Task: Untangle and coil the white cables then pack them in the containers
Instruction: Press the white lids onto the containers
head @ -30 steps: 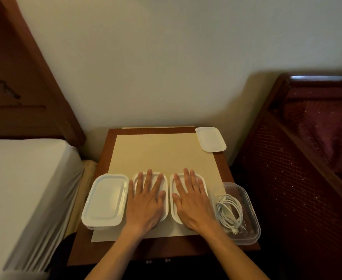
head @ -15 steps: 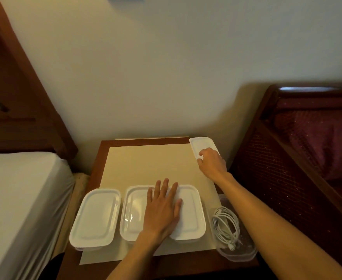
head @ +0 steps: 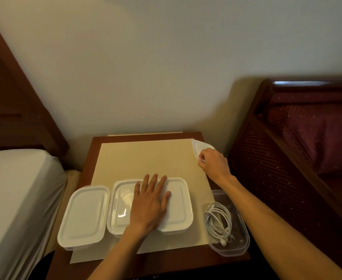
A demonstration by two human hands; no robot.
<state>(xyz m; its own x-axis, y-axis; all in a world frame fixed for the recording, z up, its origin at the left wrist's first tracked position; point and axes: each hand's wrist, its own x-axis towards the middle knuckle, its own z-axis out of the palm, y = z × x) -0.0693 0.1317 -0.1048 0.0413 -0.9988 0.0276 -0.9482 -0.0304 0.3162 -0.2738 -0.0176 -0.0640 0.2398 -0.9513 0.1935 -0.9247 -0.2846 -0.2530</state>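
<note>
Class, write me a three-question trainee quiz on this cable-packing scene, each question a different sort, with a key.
1. True or false: the white cables lie in the clear container.
2. How many lidded white containers stand in the front row?
3. The right hand grips: A) white lid B) cable C) nothing.

Key: 1 true; 2 three, with the left hand resting flat across two; 3 A.

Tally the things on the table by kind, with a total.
Lidded white containers: 3
Open clear container: 1
Loose white lid: 1
White cable bundle: 1
Beige mat: 1
Total: 7
</note>
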